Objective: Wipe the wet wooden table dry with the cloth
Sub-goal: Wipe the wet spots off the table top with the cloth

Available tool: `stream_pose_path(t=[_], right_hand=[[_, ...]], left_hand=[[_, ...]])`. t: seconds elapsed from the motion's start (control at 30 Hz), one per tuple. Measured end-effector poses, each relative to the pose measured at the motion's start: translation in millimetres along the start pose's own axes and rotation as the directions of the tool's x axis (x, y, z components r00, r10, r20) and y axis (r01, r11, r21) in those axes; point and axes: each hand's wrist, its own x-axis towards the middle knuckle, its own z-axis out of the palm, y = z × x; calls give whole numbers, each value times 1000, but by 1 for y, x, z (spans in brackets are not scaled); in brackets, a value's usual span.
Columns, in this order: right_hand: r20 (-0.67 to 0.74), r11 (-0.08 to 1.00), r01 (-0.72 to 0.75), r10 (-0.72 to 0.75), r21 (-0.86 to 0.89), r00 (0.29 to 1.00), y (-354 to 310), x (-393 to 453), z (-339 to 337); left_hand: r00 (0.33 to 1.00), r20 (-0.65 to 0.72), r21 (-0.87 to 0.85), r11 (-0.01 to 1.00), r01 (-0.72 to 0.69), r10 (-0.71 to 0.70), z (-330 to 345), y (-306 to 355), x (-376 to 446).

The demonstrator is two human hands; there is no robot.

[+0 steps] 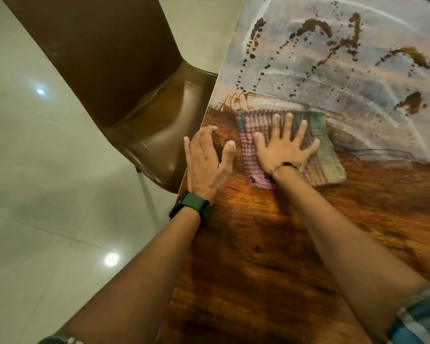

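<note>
Pressing right hand [282,150] flat on checked cloth [325,157], fingers spread, left hand [206,162] relaxed on table [258,244] beside it

A brown moulded chair [124,90] stands at the left of the view, its glossy seat turned toward the right and its high back rising to the upper left. One thin pale leg [148,194] shows beneath the seat's front corner. The floor [35,194] is laid with large, pale, glossy tiles divided by faint grout lines. Two round reflections of overhead lamps [111,259] shine on the tiles, one near, one farther off.
</note>
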Motion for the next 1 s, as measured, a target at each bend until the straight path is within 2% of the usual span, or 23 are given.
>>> stream_pose_path(t=[0.1, 0.17, 0.23, 0.33, 0.4, 0.5, 0.6, 0.67, 0.77, 0.9, 1.0], right_hand=[[5, 964, 254, -254, -76, 967, -69, -10, 9], [-5, 930, 353, -355, -99, 935, -86, -16, 11], [10, 912, 398, -399, -98, 917, -79, -18, 10], [24, 898, 437, -436, -55, 899, -41, -20, 3], [7, 932, 362, -362, -17, 932, -5, -17, -2], [3, 986, 167, -167, 5, 986, 66, -9, -9], [2, 1000, 1, -1, 12, 1000, 120, -6, -15], [-6, 998, -69, 69, 10, 998, 125, -7, -13], [16, 993, -120, 120, 4, 993, 90, -15, -12], [-4, 986, 165, -165, -5, 986, 4, -48, 2], [18, 952, 305, -305, -20, 952, -18, -66, 10]], left_hand=[[1000, -28, 9, 1000, 13, -12, -2, 2, 0], [997, -74, -11, 1000, 25, -25, -3, 7, 0], [994, -107, -18, 1000, 18, -20, -4, 9, -3], [998, -58, 19, 1000, -1, 2, -2, 12, -5], [999, -39, 26, 1000, -9, 10, -3, 12, -5], [1000, -20, 20, 1000, -19, 20, -5, 13, -5], [1000, -1, 17, 1000, -11, 11, -5, 15, -6], [1000, 12, 30, 999, -14, 14, -5, 15, -6], [999, 32, 46, 998, -34, 32, -3, 17, -5], [998, 1, 53, 996, -69, 69, -3, 22, -9], [992, -59, 33, 993, -113, 115, 8, 38, -27]])
